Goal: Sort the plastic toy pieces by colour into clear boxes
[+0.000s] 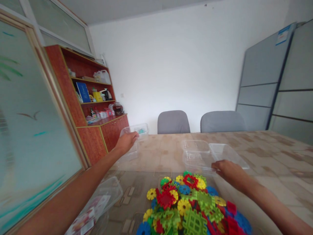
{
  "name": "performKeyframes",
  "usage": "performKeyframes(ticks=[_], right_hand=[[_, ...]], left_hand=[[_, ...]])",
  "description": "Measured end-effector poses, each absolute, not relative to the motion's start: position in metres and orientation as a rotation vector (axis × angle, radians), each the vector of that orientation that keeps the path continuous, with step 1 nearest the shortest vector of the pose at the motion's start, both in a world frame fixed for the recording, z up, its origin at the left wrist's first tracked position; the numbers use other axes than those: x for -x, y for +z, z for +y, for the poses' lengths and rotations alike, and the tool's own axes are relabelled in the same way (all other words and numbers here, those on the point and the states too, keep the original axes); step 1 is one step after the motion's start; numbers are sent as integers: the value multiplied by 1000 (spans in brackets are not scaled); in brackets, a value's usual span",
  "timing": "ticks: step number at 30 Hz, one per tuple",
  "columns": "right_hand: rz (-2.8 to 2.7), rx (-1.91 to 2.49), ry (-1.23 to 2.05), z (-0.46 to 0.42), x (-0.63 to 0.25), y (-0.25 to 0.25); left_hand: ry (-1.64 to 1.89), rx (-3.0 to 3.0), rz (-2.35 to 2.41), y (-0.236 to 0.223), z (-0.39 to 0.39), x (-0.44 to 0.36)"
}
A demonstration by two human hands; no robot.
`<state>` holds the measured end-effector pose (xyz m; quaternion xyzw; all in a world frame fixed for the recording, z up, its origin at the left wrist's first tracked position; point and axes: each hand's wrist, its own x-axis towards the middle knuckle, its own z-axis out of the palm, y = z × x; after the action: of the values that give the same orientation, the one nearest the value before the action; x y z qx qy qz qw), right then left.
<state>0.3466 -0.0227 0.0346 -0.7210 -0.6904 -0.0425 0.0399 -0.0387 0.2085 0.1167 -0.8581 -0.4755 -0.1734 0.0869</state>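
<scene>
My left hand reaches to the far left of the table, fingers closed at the side of a clear plastic box with something green in it. Just below that hand lies another clear box. My right hand has its fingers pinched on the near edge of a clear plastic container at the right. Left of it sits a further clear container. Between my arms, nearer me, is a heap of colourful plastic building pieces: yellow and blue notched discs, red and green toothed shapes.
At the front left is a clear container with a printed packet. Two grey chairs stand beyond the patterned table. A wooden shelf cabinet fills the left corner, and grey cabinets are at the right.
</scene>
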Motion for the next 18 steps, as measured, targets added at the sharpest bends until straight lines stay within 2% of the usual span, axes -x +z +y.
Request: performKeyframes(ticks=[11, 18], right_hand=[[-2069, 2263, -188, -26, -354, 33], [-2055, 2223, -177, -25, -361, 27]], left_hand=[[-428, 3047, -851, 40, 130, -56], [-389, 3150, -713, 35, 124, -72]])
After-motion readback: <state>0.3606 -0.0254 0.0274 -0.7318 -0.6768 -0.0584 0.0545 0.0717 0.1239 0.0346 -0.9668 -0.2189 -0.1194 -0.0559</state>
